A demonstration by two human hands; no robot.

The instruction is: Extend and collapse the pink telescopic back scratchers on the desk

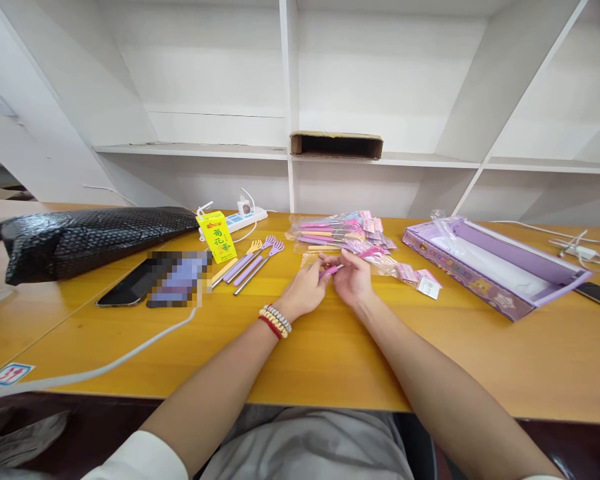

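Observation:
A pink back scratcher (371, 253) is held between my two hands over the middle of the table. My left hand (306, 288) has its fingers closed around the handle end, and bracelets circle that wrist. My right hand (355, 277) is closed on the same scratcher nearer its head, partly hiding it. Just beyond both hands lies a pile of back scratchers in clear plastic bags (330, 230) with pink tags. Left of my hands, several unwrapped back scratchers (253, 263) with yellow and purple claw heads rest side by side.
A yellow drink carton (219, 237) stands by a white power strip (247, 219). Two phones (130, 280) and a black wrapped bundle (90, 241) lie left. A purple display box (480, 273) sits right. White shelves (220, 150) rise behind, holding a cardboard box (337, 145). A white cable (130, 352) crosses the table.

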